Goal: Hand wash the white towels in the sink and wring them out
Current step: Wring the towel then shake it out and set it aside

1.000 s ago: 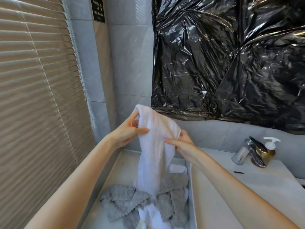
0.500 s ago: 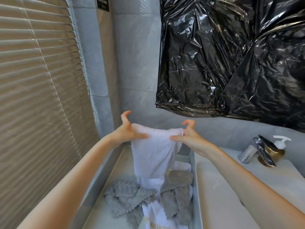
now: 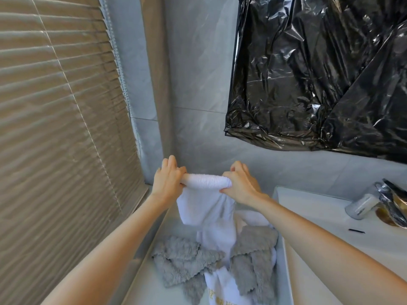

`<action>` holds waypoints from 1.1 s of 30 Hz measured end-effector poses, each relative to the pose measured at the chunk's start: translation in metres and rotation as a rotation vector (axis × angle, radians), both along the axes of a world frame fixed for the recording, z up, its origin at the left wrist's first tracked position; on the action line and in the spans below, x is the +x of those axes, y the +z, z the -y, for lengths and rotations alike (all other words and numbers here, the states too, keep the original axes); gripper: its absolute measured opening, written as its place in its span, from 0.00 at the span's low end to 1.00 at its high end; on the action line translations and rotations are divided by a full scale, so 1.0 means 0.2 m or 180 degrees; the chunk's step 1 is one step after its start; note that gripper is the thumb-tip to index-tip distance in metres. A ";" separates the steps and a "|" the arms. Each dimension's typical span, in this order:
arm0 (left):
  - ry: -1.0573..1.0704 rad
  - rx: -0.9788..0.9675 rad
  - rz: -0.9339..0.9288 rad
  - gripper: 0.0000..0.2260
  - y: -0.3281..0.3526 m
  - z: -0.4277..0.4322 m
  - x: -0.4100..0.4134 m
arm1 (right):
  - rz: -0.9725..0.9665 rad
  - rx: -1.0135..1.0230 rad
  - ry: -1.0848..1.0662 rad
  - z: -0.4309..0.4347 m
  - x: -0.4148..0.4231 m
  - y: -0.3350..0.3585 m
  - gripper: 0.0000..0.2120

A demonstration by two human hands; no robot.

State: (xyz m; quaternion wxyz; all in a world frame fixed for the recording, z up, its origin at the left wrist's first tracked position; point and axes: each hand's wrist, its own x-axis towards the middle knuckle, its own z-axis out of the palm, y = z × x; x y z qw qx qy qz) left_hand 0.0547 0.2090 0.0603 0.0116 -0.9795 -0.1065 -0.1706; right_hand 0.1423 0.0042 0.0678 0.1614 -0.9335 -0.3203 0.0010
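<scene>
Your left hand [image 3: 166, 182] and right hand [image 3: 240, 183] each grip an end of the rolled, fluffy white terry towel [image 3: 207, 195] above crumpled grey cloths [image 3: 182, 259].

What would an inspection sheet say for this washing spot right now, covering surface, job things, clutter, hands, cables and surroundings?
Surface: pale counter, with a recessed tray left of it.
Job's things: white towel, its top edge rolled between both hands, the rest hanging into the tray; another white towel with gold lettering lies below.
Clutter: grey fluffy cloths in the tray; small dark object on the counter.
Hands: left hand and right hand each grip one end of the roll.
Cables: nothing seen.
Surroundings: window blind on the left, black plastic sheet on the tiled wall, chrome tap at right.
</scene>
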 end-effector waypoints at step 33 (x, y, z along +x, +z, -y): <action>0.0258 -0.0982 -0.1406 0.21 -1.01 -0.14 0.20 | -0.1248 -0.0565 0.0735 -0.38 0.21 -1.06 0.24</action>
